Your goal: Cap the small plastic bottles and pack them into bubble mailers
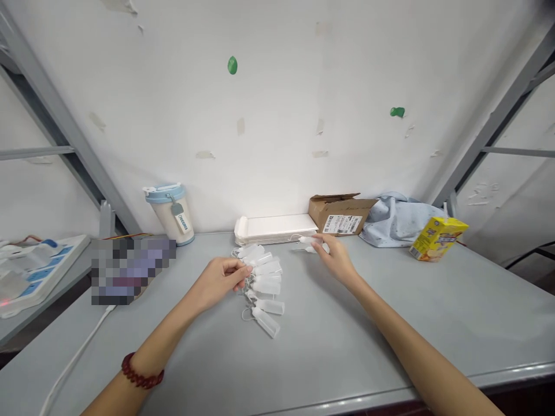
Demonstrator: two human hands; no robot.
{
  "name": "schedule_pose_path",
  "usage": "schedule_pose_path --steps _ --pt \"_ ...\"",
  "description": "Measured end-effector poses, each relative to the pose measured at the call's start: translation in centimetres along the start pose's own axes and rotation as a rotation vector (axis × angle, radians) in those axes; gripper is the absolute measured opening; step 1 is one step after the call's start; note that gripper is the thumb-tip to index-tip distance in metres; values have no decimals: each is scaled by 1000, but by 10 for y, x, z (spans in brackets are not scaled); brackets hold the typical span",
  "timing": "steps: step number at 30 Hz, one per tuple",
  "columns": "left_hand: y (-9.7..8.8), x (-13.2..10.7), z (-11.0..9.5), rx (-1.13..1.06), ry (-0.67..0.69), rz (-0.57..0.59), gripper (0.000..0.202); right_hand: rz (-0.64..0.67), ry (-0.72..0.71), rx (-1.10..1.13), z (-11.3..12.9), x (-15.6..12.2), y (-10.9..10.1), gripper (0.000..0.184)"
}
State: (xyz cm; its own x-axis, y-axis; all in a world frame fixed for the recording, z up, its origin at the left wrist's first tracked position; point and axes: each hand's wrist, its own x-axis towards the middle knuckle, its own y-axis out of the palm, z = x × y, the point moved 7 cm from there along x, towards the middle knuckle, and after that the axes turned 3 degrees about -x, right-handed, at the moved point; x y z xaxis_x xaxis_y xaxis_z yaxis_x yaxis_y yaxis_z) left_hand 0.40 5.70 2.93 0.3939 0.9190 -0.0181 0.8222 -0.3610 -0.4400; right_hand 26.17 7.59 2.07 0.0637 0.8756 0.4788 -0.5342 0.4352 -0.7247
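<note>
A row of several small translucent plastic bottles with loops [265, 284] lies on the grey table [329, 341] in the middle. My left hand [219, 281] rests at the left side of the row, fingers pinched on the loops or cap of one bottle. My right hand [335, 256] reaches further back and pinches another small clear bottle [309, 241] near a flat stack of white sheets [277, 227]. A red bead bracelet [139, 374] sits on my left wrist.
A cream cup with a blue lid [170, 212] stands at back left. An open cardboard box [341, 214], a pale blue cloth [399, 218] and a yellow carton [437, 238] sit at back right. A power strip [30, 271] and white cable [73, 361] lie left.
</note>
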Motion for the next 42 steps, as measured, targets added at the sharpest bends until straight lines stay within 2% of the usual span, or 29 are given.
schedule_pose_path --steps 2,5,10,19,23,33,42 --pt "3 0 -1 -34 18 -5 31 44 -6 81 14 -6 -2 31" --pt "10 0 0 -82 23 -10 28 140 76 368 31 -16 -2 32" --pt "20 -1 0 -129 33 -9 34 206 119 579 52 -28 -2 29" --pt "24 0 -4 -214 54 9 31 280 71 570 67 -35 0 30" --pt "29 -1 0 -269 13 56 31 296 30 554 70 -35 0 28" --pt "33 -4 3 -486 -80 83 30 356 -17 610 77 -38 4 28" --pt "34 -4 2 -490 -77 88 30 363 -42 580 76 -39 6 29"
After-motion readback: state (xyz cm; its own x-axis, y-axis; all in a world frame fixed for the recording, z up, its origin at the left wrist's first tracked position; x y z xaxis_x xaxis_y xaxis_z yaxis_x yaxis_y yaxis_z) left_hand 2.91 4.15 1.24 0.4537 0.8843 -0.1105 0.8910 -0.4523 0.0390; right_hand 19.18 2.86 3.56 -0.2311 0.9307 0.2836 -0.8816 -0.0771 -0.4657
